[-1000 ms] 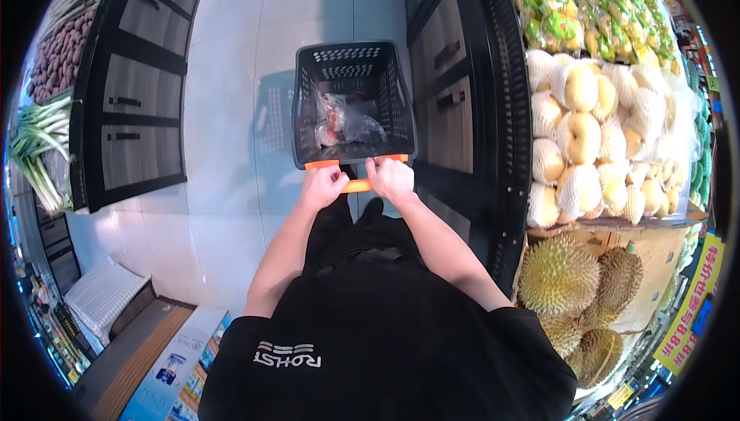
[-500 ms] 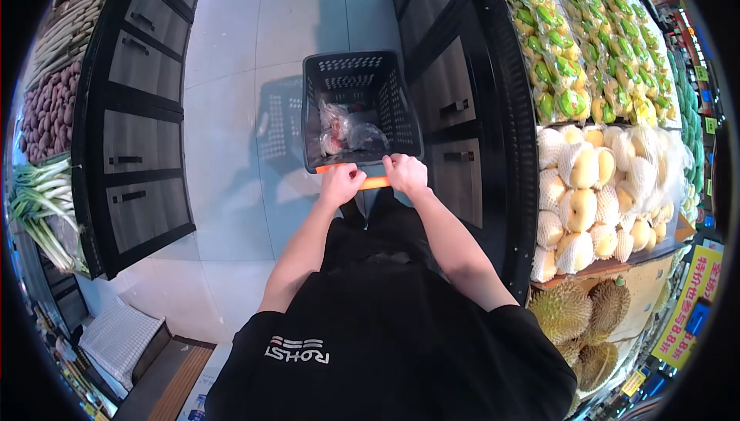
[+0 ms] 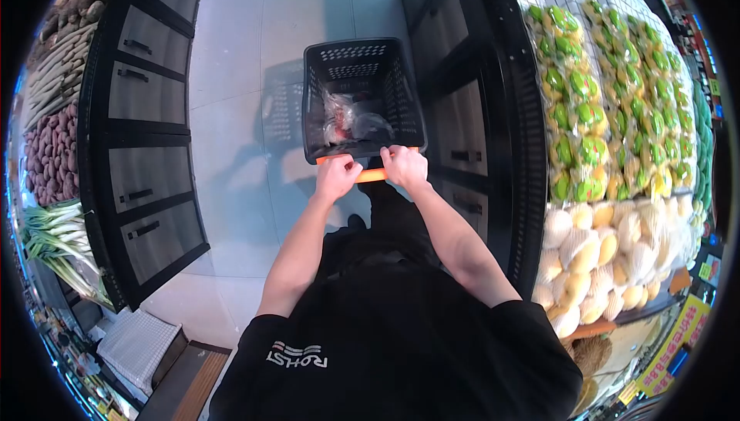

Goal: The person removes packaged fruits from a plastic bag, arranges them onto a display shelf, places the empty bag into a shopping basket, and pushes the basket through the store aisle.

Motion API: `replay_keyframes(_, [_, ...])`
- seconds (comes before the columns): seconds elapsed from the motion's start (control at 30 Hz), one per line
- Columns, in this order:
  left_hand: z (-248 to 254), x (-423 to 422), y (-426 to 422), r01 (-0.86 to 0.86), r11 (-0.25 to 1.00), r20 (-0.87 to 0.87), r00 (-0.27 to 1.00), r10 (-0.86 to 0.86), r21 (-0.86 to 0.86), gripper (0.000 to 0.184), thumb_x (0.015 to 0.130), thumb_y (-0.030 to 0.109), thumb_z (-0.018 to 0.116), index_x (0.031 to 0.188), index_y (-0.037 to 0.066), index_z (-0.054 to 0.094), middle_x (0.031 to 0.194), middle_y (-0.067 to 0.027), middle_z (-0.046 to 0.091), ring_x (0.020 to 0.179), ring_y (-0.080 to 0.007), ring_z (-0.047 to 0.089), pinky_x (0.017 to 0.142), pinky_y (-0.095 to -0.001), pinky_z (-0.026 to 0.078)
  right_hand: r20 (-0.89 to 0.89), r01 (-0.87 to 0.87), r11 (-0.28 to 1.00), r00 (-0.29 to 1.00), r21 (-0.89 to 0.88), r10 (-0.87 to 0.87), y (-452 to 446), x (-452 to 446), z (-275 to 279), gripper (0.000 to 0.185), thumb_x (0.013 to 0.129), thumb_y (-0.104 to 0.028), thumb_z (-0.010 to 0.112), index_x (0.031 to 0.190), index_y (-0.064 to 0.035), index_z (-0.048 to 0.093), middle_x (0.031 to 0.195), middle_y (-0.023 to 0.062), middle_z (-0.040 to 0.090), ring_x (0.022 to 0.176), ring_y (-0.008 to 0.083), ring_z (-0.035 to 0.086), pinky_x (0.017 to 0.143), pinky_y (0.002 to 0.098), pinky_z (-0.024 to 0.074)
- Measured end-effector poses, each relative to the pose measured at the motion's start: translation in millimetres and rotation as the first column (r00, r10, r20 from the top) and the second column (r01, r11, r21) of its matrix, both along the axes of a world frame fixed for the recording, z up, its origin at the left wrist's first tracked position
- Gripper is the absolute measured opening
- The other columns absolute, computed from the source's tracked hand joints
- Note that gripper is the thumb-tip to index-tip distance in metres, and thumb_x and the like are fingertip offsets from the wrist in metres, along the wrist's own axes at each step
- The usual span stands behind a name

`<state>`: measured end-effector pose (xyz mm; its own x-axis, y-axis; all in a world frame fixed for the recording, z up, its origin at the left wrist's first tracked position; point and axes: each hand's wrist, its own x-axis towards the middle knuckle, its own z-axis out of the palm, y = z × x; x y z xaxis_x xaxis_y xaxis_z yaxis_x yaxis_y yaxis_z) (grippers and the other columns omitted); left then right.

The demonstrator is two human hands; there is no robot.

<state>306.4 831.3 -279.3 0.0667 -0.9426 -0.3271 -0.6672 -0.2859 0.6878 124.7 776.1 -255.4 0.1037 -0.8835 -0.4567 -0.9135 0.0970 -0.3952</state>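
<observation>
In front of me is a black plastic shopping basket [image 3: 401,105] with perforated walls. Its orange handle [image 3: 371,176] runs along the near side. My left hand [image 3: 338,176] is closed around the handle's left part, and my right hand [image 3: 404,166] grips it toward the right end. Inside the basket lies a clear plastic bag [image 3: 339,116] with something reddish and white in it; I cannot make out the contents. Beside it is another dark, translucent wrapped item [image 3: 373,126].
Black cabinets line the aisle at left [image 3: 146,170] and right [image 3: 459,132]. On the right display are bagged green-and-yellow produce [image 3: 574,112] and yellow fruit in white foam nets [image 3: 590,259]. Purple tubers [image 3: 54,155] and leeks [image 3: 65,247] lie at left. Pale tiles [image 3: 231,190] cover the floor.
I have moved forward along the aisle; shelves and produce on both sides slide back toward me. The durians at lower right are now mostly out of view. Both hands stay on the handle.
</observation>
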Motion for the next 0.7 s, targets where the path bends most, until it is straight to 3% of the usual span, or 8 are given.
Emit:
replay_keyframes(0.33, [-11, 34, -126, -0.072, 0.995, 0.100, 0.992, 0.078, -0.062, 0.030, 0.079, 0.034, 0.060, 0.073, 0.005, 0.064, 0.069, -0.0156, 0.065, 0.071, -0.0353, 0.066, 0.066, -0.0443, 0.052, 0.017, -0.025, 0.999, 1.000, 0.047, 0.025, -130, 37, -5, 0.042, 0.094, -0.043, 0.046, 0.090, -0.0109, 0.073, 0.086, 0.0160, 0.072, 0.084, 0.0338, 0.070, 0.080, 0.0445, 0.0544])
replay_keyframes(0.7, [-25, 78, -270, -0.029, 0.996, 0.046, 0.998, 0.033, -0.086, 0.030, 0.079, 0.033, 0.061, 0.072, 0.004, 0.064, 0.070, -0.0169, 0.065, 0.071, -0.0363, 0.066, 0.065, -0.0442, 0.052, -0.005, -0.015, 0.999, 1.000, 0.044, 0.015, -272, 76, -13, 0.041, 0.093, -0.045, 0.048, 0.098, -0.0136, 0.074, 0.087, 0.0157, 0.072, 0.087, 0.0345, 0.069, 0.082, 0.0436, 0.0539])
